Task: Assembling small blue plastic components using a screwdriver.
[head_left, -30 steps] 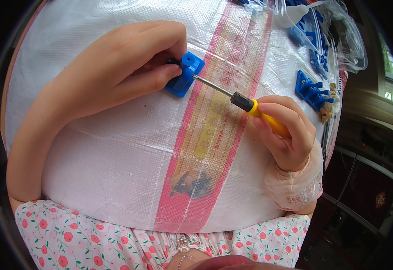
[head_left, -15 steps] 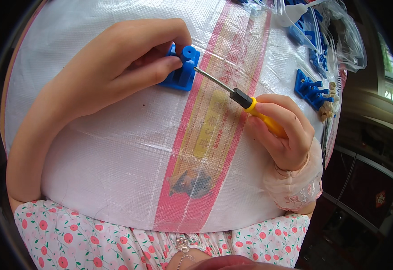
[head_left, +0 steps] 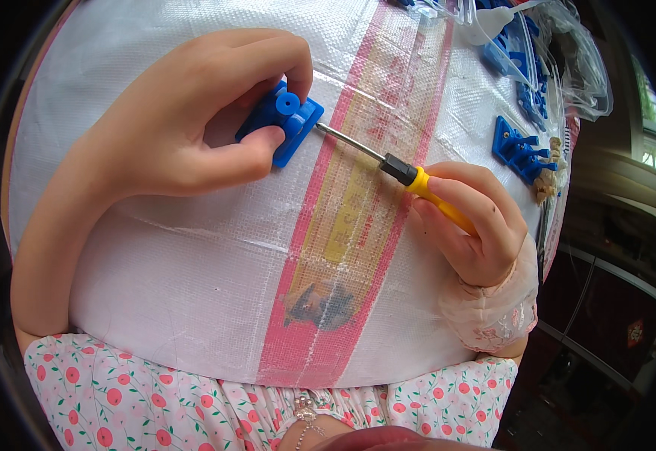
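So the left hand (head_left: 200, 116) has a proper grip on a blue part (head_left: 292, 124), thumb pressed on the near side and the index finger curled round behind it, the other fingers mostly hidden. The part sits right at those fingertips, with a round knob with a hole in it poking up between thumb and index finger; can't tell if its base rests on the counter (head_left: 170, 259) or is held just off it. Over in the right hand (head_left: 482, 214) there's a screwdriver (head_left: 398, 168), yellow handle wrapped by bent fingers and thumb, black collar and metal shaft sticking out toward the left hand. Its tip is right by the edge of the part, but I honestly can't tell if they touch. Between the hands, a pink-edged stripe (head_left: 343, 237) runs along the white woven surface. Just below the right hand there's a sheer pale cuff (head_left: 489, 312) at the wrist. Up and to the right of that hand lies a blue rack (head_left: 519, 154) with pegs, tan bits (head_left: 546, 186) right beside it, and farther up, more blue pieces (head_left: 522, 64) and a clear bag (head_left: 589, 83).
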{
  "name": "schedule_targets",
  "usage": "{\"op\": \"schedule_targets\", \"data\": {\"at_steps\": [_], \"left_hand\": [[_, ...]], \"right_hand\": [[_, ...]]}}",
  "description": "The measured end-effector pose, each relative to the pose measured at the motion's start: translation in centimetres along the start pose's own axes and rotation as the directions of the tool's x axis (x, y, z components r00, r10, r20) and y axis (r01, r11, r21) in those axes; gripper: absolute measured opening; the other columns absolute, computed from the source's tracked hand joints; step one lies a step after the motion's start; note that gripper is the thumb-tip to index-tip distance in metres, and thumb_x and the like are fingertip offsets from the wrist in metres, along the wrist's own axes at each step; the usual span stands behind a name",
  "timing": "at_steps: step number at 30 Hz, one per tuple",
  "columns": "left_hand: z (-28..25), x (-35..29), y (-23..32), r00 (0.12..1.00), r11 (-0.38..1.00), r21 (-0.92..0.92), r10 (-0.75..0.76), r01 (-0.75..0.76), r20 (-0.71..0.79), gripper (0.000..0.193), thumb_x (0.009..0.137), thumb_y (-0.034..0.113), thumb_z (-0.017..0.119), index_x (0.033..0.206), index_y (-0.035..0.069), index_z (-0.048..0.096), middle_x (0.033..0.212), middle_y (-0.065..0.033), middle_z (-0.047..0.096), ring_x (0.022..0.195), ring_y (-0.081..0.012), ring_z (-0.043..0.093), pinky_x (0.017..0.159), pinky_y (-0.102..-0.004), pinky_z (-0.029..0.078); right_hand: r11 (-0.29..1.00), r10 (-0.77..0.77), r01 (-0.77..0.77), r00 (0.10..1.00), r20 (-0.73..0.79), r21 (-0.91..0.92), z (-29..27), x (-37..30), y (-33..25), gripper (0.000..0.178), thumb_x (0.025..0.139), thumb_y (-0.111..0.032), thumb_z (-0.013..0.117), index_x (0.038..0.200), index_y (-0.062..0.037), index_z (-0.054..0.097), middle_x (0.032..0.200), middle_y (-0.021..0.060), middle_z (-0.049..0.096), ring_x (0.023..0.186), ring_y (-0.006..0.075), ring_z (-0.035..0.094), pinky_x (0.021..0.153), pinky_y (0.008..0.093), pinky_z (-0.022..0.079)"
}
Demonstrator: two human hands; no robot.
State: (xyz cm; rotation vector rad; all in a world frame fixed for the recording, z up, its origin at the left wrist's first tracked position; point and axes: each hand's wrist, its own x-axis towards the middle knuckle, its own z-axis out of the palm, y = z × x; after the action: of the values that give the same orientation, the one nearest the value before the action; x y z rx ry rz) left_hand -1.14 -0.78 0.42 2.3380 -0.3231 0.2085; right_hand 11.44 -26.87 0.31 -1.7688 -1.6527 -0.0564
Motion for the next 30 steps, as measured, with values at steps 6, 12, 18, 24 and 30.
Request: {"op": "schedule_targets", "data": {"at_steps": [6,12,18,24,30], "left_hand": [[0.19,-0.08,-0.16,0.998,0.998,-0.018,-0.067,0.067,0.008,0.013,0.076,-0.002,0.058,0.088,0.001,0.053,0.081,-0.0052,0.047,0.07,-0.0114,0.05,0.061,-0.0228,0.041],[0.38,0.07,-0.28,1.0,1.0,0.006,-0.019,0.019,0.007,0.012,0.078,-0.002,0.06,0.087,0.0,0.053,0.079,-0.0051,0.044,0.07,-0.0124,0.049,0.059,-0.0244,0.041],[0.42,0.14,-0.06,0.999,0.998,0.042,0.038,-0.037,-0.019,0.011,0.08,-0.003,0.06,0.086,0.0,0.051,0.078,-0.0058,0.043,0.07,-0.0141,0.049,0.059,-0.0252,0.041],[0.36,0.07,-0.04,1.0,1.0,0.029,0.011,-0.01,-0.012,0.012,0.08,-0.005,0.059,0.085,0.001,0.05,0.079,-0.0056,0.042,0.07,-0.0141,0.049,0.059,-0.0248,0.041],[0.78,0.1,-0.31,0.999,1.0,-0.013,-0.009,0.008,-0.05,0.016,0.078,-0.007,0.058,0.089,0.003,0.053,0.08,-0.0047,0.047,0.071,-0.0132,0.051,0.06,-0.0243,0.044]], "right_hand": [[0.998,-0.062,0.062,0.998,-0.003,0.002,-0.16,-0.04,0.07,0.034,0.064,0.006,0.075,0.094,0.0003,0.062,0.085,0.0132,0.063,0.066,0.0215,0.062,0.054,0.0265,0.05],[0.997,-0.058,0.057,0.998,-0.022,-0.044,-0.17,0.04,0.07,0.034,0.064,0.005,0.075,0.095,-0.0005,0.061,0.087,0.0135,0.063,0.066,0.0213,0.062,0.053,0.0263,0.05],[0.995,-0.081,0.08,0.997,-0.007,-0.055,-0.2,0.08,0.06,0.034,0.065,0.004,0.075,0.096,-0.0012,0.061,0.089,0.0137,0.063,0.066,0.0212,0.061,0.053,0.0265,0.049],[0.994,-0.097,0.098,0.995,0.017,-0.053,-0.25,-0.09,0.23,0.035,0.065,0.003,0.075,0.097,-0.0013,0.061,0.091,0.0138,0.063,0.065,0.021,0.06,0.052,0.0262,0.048],[0.995,-0.085,0.085,0.996,0.009,-0.053,-0.2,-0.04,0.18,0.035,0.065,0.003,0.075,0.097,-0.0011,0.061,0.09,0.0134,0.063,0.064,0.0207,0.06,0.052,0.0258,0.048]]}}
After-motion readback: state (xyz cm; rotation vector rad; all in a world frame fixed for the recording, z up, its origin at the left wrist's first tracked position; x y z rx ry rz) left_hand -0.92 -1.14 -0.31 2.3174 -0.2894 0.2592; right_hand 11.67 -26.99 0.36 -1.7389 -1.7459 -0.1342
